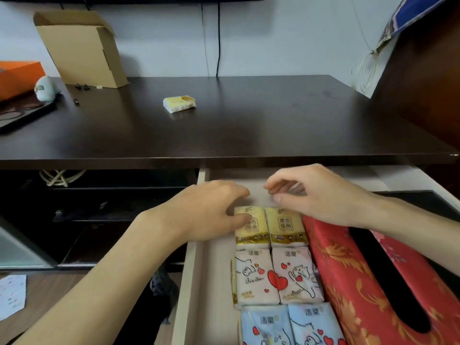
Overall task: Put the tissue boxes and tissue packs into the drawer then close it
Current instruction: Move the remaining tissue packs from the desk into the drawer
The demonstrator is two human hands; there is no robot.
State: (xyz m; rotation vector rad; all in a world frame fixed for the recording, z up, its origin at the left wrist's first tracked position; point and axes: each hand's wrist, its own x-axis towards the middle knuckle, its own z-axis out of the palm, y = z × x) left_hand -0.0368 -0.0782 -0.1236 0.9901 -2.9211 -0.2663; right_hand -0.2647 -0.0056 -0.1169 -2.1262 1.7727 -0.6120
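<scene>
The pale wooden drawer (189,282) stands pulled out under the dark desk. Inside lie two yellow tissue packs (286,227), two white heart-print packs (276,277) and two blue packs (288,324) in rows, beside a red and gold tissue box (348,270). My left hand (209,210) rests over the left yellow pack, thumb touching it, fingers curled. My right hand (321,192) hovers above the back of the drawer, fingers bent and apart, holding nothing. One more yellow tissue pack (179,103) lies on the desk top (249,125).
A cardboard box (79,48) leans against the wall at the back left, next to an orange box (17,75) and a small pale figurine (46,88). Black cables (218,38) hang down the wall. A dark cabinet (428,83) stands at right.
</scene>
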